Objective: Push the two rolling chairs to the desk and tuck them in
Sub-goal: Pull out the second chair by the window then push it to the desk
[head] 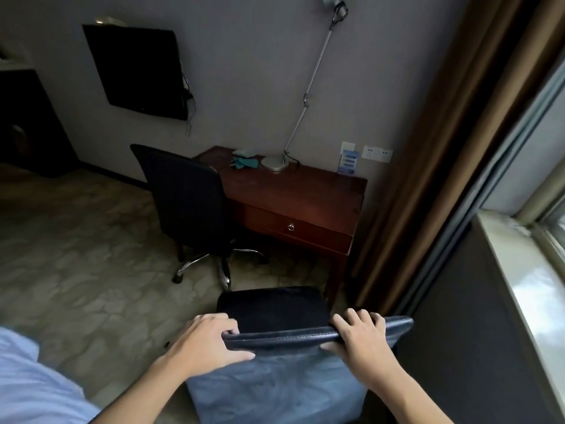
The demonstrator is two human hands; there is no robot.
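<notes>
A dark rolling chair (284, 338) stands right in front of me, its back towards me and its black seat facing the desk. My left hand (204, 344) grips the left end of its top edge, fingers over the front and thumb behind. My right hand (360, 335) grips the right part of the same edge. A second black rolling chair (186, 200) with a chrome wheeled base stands at the left front corner of the reddish wooden desk (305, 191), its seat partly under it. The desk sits against the wall, a short way beyond the chair I hold.
On the desk are a lamp with a round base (274, 163), some teal items (243, 159) and a blue card (348, 162). A brown curtain (428, 166) hangs right of the desk. A window sill (526, 286) runs along the right. A wall screen (137, 71) hangs at left. Patterned carpet covers the floor.
</notes>
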